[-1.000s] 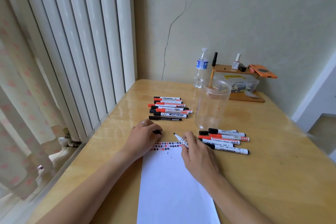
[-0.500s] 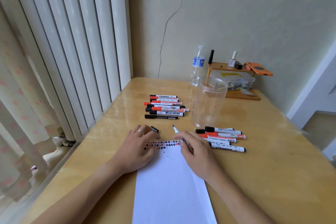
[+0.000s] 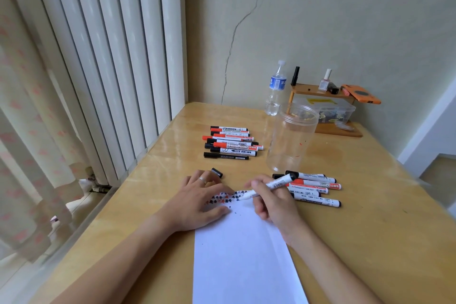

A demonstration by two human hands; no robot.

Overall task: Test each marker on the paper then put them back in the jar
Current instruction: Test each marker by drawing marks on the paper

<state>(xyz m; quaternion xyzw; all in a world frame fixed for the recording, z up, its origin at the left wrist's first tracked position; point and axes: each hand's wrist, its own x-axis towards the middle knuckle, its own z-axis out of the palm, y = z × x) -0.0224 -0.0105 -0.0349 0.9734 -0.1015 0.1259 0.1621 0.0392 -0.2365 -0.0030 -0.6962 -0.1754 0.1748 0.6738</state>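
My right hand (image 3: 271, 202) grips an uncapped white marker (image 3: 267, 186), its tip touching the white paper (image 3: 244, 254) at a row of red and black test marks (image 3: 222, 197). On the paper's top left corner lies my left hand (image 3: 197, 202), with a black cap (image 3: 217, 172) pinched at its fingertips. The empty clear jar (image 3: 291, 138) stands open behind my right hand. Several capped markers (image 3: 232, 145) lie in a group left of the jar. Another group of markers (image 3: 313, 189) lies just right of my right hand.
A water bottle (image 3: 276, 91) stands at the back by the wall. Beside it a small wooden shelf (image 3: 320, 89) holds little bottles, an orange case and a clear box. A white radiator (image 3: 111, 57) and a curtain run along the table's left edge.
The marker's tip pointed up and away from me; now it is swung down onto the row of marks. My left hand has flattened onto the paper, still with the cap.
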